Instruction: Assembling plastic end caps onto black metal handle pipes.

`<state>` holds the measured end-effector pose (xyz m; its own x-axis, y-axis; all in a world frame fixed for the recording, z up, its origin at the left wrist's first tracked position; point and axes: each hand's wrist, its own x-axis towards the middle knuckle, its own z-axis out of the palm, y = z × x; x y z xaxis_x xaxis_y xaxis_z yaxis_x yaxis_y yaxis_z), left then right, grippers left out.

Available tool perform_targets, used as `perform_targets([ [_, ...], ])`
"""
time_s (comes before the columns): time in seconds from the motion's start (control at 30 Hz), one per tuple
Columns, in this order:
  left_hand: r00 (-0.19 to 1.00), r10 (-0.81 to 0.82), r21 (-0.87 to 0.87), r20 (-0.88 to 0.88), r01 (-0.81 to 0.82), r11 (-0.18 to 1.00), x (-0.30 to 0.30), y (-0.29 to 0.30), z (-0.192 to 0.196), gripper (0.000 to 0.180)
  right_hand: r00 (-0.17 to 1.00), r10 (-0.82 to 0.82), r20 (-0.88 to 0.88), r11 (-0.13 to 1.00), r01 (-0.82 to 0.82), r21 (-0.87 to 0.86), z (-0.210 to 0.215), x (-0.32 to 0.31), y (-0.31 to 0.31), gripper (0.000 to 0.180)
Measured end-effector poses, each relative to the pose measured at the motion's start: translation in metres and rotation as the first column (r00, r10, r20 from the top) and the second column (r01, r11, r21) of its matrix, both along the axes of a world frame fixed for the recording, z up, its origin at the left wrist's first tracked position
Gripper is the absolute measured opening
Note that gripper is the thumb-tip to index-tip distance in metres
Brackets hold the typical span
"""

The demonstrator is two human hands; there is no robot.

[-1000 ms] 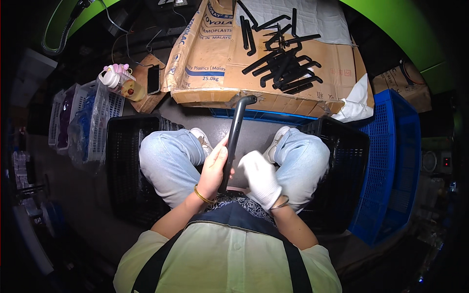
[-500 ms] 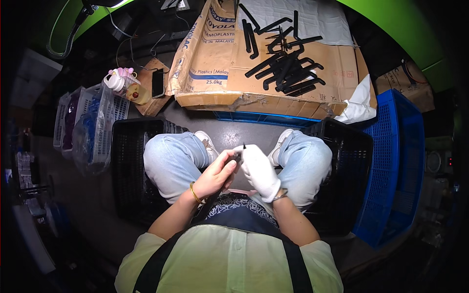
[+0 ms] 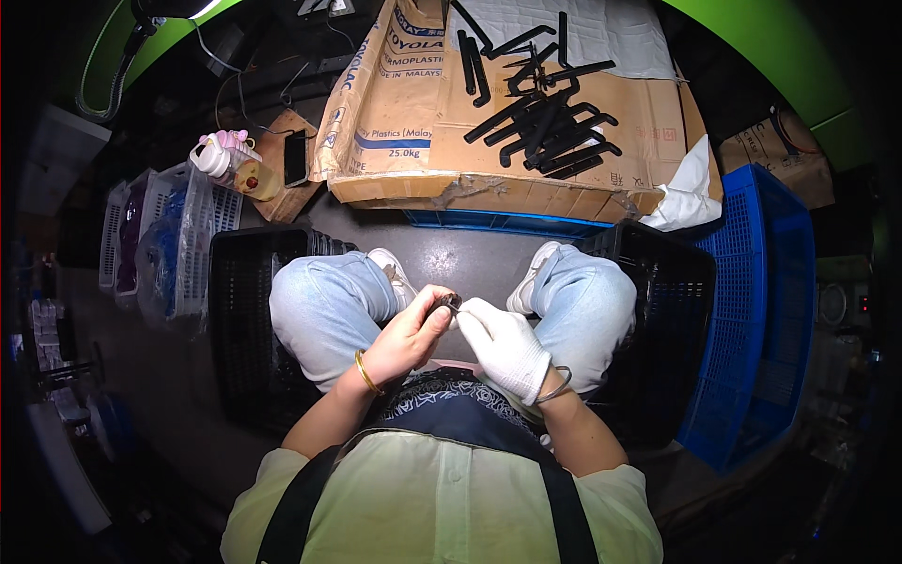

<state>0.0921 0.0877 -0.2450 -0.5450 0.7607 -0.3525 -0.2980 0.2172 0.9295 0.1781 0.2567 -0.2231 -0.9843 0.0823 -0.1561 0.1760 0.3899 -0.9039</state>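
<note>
Above my lap, my bare left hand (image 3: pixel 410 335) is closed around a dark, glossy piece (image 3: pixel 445 303); it looks black, with its end showing past the fingers. Most of it lies hidden in the palm, so its full shape does not show. My right hand (image 3: pixel 505 346), in a white glove, has its fingertips pinched together right at that end. Whatever sits between the gloved fingers is too small to make out. Farther off, several black bent bars (image 3: pixel 545 127) lie in a loose pile on a cardboard-covered surface (image 3: pixel 404 167).
Black crates stand at my left (image 3: pixel 246 324) and right (image 3: pixel 662 329), with a blue crate (image 3: pixel 752 320) beyond the right one. A drink bottle (image 3: pixel 240 167) and a phone (image 3: pixel 296 158) rest at the far left. White baskets (image 3: pixel 178 244) hold bagged items. White cloth (image 3: pixel 688 193) hangs at the cardboard's corner.
My right hand has dropped back toward me and turned, its fingertips now at the piece's end. The dark tip that stuck up between the hands no longer shows. The view has shifted slightly.
</note>
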Motion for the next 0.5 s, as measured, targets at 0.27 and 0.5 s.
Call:
perform_targets([
  [0.27, 0.91, -0.025, 0.04, -0.413, 0.046, 0.998, 0.0, 0.001, -0.018, 0.021, 0.995, 0.094, -0.034, 0.994, -0.096, -0.048, -0.004, 0.001, 0.006, 0.02],
  [0.5, 0.994, -0.055, -0.071, -0.096, 0.049, 0.996, -0.005, -0.001, -0.002, 0.023, 0.999, -0.009, 0.05, 0.989, 0.016, -0.147, -0.009, -0.001, 0.0, 0.025],
])
